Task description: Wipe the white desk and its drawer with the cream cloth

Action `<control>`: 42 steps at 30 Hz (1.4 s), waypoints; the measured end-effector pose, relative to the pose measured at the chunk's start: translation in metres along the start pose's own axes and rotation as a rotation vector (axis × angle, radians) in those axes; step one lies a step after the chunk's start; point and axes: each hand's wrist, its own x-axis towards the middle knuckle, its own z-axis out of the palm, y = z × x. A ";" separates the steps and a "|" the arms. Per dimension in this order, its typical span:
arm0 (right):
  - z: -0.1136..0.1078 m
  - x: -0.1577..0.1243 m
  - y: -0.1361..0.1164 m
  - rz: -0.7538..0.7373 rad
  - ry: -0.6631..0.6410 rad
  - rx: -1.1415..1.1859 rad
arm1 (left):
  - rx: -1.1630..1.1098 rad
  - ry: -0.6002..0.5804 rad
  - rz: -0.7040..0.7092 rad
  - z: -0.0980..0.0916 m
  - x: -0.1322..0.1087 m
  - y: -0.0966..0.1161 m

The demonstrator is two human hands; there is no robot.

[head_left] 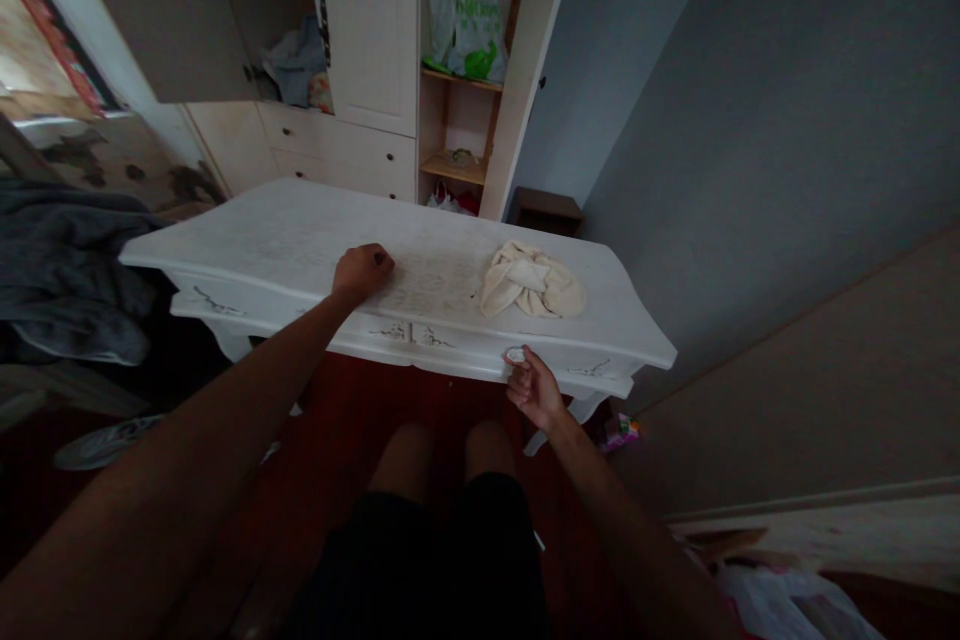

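A white table (337,220) with curved edges and drawer fronts stands before me, its top marked with dark smudges. My left hand (364,270) rests on the tabletop near the front edge, its fingers curled; whether anything is inside is hidden. At the right front, my right hand (532,388) pinches the round white drawer knob (515,355) with thumb and fingers. The drawer front looks flush with the table. A crumpled cream cloth (529,280) lies on the tabletop, above and behind my right hand.
Behind the table is a white wardrobe (367,30) with open doors and plastic bags (476,25) on a shelf. Grey fabric (67,260) is heaped at the left. A small brown stand (547,208) is by the wall. A shoe (105,442) lies on the floor.
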 end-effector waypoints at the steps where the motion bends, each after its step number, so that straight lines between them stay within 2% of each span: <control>1: 0.000 0.000 0.001 -0.005 -0.020 0.010 | -0.005 0.005 -0.003 0.000 0.000 0.000; 6: 0.001 -0.008 0.007 -0.018 -0.075 0.027 | -0.033 0.030 -0.010 -0.001 0.001 -0.002; 11: 0.001 -0.033 0.023 -0.049 -0.058 0.002 | -0.070 0.053 -0.010 0.001 0.003 -0.004; 19: 0.005 -0.089 0.062 -0.131 0.048 0.001 | -0.055 0.059 -0.004 -0.001 0.001 0.000; 26: 0.014 -0.127 0.092 -0.111 0.247 -0.014 | -0.058 0.045 -0.024 -0.001 -0.001 0.002; 36: 0.008 -0.162 0.134 -0.030 0.408 -0.014 | 0.022 0.015 -0.005 -0.007 -0.009 0.010; 42: 0.005 -0.175 0.151 -0.058 0.408 -0.088 | 0.098 0.003 -0.014 -0.009 -0.012 0.013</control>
